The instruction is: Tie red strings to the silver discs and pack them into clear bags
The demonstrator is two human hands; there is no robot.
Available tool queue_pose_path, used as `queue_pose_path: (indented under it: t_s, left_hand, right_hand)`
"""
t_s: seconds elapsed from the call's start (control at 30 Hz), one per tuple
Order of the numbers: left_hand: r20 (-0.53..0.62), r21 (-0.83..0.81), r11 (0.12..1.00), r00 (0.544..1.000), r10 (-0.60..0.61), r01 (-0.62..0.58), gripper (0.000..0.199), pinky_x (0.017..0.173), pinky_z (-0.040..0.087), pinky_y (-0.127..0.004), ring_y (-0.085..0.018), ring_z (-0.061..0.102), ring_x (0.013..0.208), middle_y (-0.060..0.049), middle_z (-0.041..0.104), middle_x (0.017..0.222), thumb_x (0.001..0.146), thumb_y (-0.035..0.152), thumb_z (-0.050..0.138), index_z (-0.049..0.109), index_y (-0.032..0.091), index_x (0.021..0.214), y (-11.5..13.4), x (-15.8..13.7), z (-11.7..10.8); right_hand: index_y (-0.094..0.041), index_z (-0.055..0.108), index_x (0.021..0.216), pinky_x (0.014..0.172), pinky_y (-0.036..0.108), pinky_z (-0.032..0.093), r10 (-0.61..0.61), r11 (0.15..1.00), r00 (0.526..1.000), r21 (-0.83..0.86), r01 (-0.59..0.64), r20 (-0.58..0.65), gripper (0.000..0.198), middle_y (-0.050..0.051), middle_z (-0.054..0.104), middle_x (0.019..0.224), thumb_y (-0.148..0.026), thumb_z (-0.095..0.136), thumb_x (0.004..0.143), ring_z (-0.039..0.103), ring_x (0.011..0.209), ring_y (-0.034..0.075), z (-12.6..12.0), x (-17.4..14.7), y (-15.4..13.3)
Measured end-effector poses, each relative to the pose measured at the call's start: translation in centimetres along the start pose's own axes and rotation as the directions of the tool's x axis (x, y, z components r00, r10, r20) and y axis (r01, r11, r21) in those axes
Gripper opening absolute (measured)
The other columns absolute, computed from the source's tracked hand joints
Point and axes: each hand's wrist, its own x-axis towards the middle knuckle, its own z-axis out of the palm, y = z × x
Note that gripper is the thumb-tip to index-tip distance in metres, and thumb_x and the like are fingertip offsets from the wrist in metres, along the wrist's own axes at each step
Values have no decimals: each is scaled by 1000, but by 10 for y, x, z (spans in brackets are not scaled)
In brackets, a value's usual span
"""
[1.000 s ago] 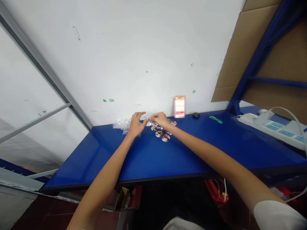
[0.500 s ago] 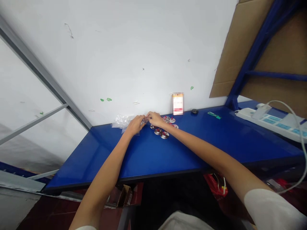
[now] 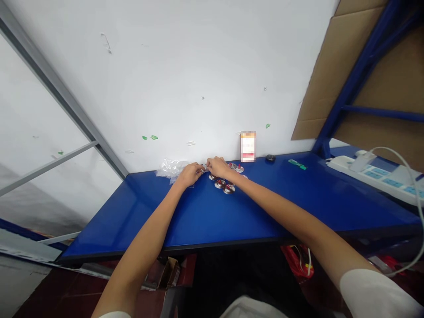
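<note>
My left hand (image 3: 190, 175) and my right hand (image 3: 217, 167) work close together at the back of the blue table. Their fingers are closed on opposite sides of a small shiny disc (image 3: 204, 168), which looks like a finger cymbal and is mostly covered by the fingertips. Several similar domed metal discs with red parts lie beside and under my right wrist, among them one disc (image 3: 229, 189) at the front and a paler one (image 3: 239, 168) behind. Crumpled clear plastic bags (image 3: 170, 168) lie just left of my left hand.
A card or box (image 3: 248, 147), its face blurred, leans upright on the white wall. Right of it are a black round object (image 3: 270, 157) and a green strip (image 3: 297, 164). A white power strip (image 3: 374, 172) with a plugged-in charger and cable occupies the right end.
My hands have drawn slightly apart, leaving the disc between them more visible. The whole view has shifted a little with my head.
</note>
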Motion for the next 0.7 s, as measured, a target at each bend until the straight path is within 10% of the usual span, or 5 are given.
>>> queue_pose_path:
  t_s: [0.4,0.7]
  left_hand:
    - [7,74,997,1000,23,-24,37,103,53,-44,-29,67,111,-11,73,112,95,19,57,74,22,127,10,2,6]
    - [-36,166,980,994,-106,111,32,103,51,-48,-35,65,115,-16,75,115,92,32,64,78,18,117,-8,-13,-29]
  right_hand:
    - [-16,81,112,99,43,45,-108,992,993,-75,104,-45,25,18,77,107,-22,60,101,60,111,32,-7,-7,19]
    - [-19,76,125,102,44,47,-255,963,957,57,265,-137,32,13,75,113,-21,58,98,61,117,32,-66,-52,43]
